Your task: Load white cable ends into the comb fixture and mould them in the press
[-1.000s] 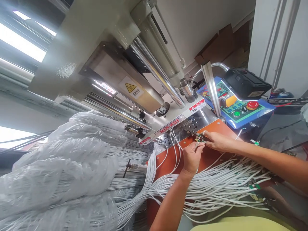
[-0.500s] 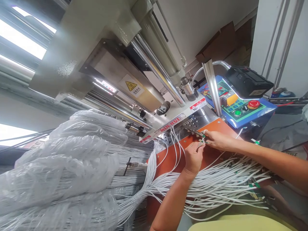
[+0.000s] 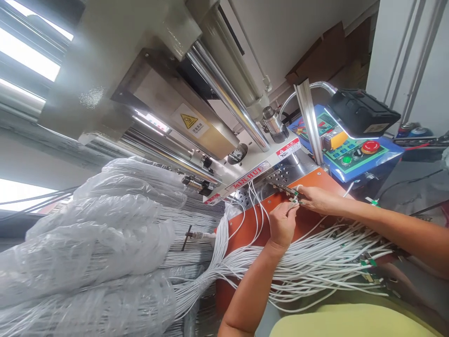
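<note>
— What have your hands got?

— From the head camera: my left hand (image 3: pixel 280 227) is curled, its fingertips pinching a small green connector (image 3: pixel 293 202) on a white wire end. My right hand (image 3: pixel 317 199) lies flat with the fingers closed down on the same connector, at the edge of the metal plate (image 3: pixel 280 177) where the orange worktop (image 3: pixel 252 234) begins.

— What's around them?

— White cables (image 3: pixel 315 271) fan across the worktop under both my forearms; several loop up to the plate. At left a big cable bundle in clear plastic (image 3: pixel 87 243) crowds the worktop's edge. The press (image 3: pixel 168 93) overhangs it all.

— Any writing?

— A yellow warning sticker (image 3: pixel 189 120), red lettering on the press front that I can't read surely, and a control panel (image 3: pixel 351 152) with red and green buttons.
</note>
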Tool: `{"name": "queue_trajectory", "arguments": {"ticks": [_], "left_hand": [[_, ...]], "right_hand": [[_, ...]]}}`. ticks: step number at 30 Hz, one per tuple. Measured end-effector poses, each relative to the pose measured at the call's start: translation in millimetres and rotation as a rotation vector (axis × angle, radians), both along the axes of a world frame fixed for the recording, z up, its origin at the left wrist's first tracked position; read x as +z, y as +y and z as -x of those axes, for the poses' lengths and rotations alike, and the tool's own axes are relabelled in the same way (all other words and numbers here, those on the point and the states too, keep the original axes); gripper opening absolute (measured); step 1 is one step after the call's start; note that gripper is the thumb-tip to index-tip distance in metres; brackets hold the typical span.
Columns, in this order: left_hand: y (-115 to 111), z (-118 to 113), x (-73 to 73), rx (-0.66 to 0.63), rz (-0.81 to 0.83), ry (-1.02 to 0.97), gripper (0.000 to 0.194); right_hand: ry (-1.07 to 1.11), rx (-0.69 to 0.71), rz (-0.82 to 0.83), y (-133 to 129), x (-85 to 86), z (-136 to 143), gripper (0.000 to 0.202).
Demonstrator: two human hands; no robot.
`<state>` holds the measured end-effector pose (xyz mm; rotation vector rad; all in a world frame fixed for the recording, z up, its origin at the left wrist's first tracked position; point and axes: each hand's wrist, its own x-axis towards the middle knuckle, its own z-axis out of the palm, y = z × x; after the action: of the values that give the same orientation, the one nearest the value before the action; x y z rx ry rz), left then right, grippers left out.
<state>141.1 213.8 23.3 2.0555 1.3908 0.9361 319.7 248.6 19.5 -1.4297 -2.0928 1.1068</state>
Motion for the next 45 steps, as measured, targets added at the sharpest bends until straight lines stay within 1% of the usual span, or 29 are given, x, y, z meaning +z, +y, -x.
{"name": "queue_trajectory", "arguments": {"ticks": [5,10,14,17,21,24,27,29,30,32,34,36,39,41,45], "left_hand": [[-1.3,-2.5,0.6,0.032,0.048,0.007,0.016],[-2.5,-2.4,1.0,0.034,0.041,-0.005,0.016],[-1.0,-2.0,-0.2,0.031,0.048,-0.029,0.016],[0.4,-2.4,-2.8,0.047,0.116,-0.075,0.015],[1.8,-3.4,-3.7,0.097,0.262,-0.199,0.014],[4.8,-1.8,1.8,0.072,0.326,-0.253,0.014],[9.3,1.1,10.4,-0.041,0.374,-0.299,0.017],[11.6,1.9,15.3,-0.085,0.39,-0.31,0.021],[12.2,1.7,17.3,-0.073,0.38,-0.297,0.021],[12.5,0.2,20.7,0.002,0.308,-0.23,0.02],[12.6,-2.0,23.9,0.074,0.227,-0.212,0.019],[14.4,-4.4,27.1,0.065,0.239,-0.321,0.019],[22.9,-8.1,32.1,-0.028,0.389,-0.539,0.023],[31.4,-10.3,35.4,-0.043,0.429,-0.586,0.023],[46.6,-11.0,41.2,-0.001,0.435,-0.663,0.028]], "right_hand": [[-0.03,-0.013,-0.02,0.4,-4.2,1.3,0.013],[-0.059,-0.019,-0.016,-0.3,-1.2,2.5,0.014],[-0.121,-0.012,-0.034,-1.9,-0.2,4.1,0.014],[-0.2,-0.012,-0.047,-3.7,-1.9,6.5,0.017],[-0.251,-0.013,-0.061,-5.5,-5.1,9.7,0.022],[-0.239,-0.003,-0.07,-5.2,-5.5,9.2,0.024],[-0.217,0.008,-0.06,-3.3,-4.8,5.4,0.023],[-0.141,0.009,-0.051,-1.7,-5.2,2.4,0.023],[-0.088,0.004,-0.045,-1.1,-5.8,1.3,0.023],[-0.002,-0.018,-0.027,-0.6,-7.4,0.6,0.023],[0.015,-0.036,-0.012,-1.0,-8.4,1.7,0.023],[-0.013,-0.037,0.003,-1.9,-8.0,3.6,0.023],[-0.056,-0.03,0.029,-2.8,-6.5,5.5,0.02],[-0.072,-0.023,0.027,-2.8,-6.1,5.7,0.015],[-0.073,-0.017,-0.008,-3.5,-5.0,4.6,0.008]]}}
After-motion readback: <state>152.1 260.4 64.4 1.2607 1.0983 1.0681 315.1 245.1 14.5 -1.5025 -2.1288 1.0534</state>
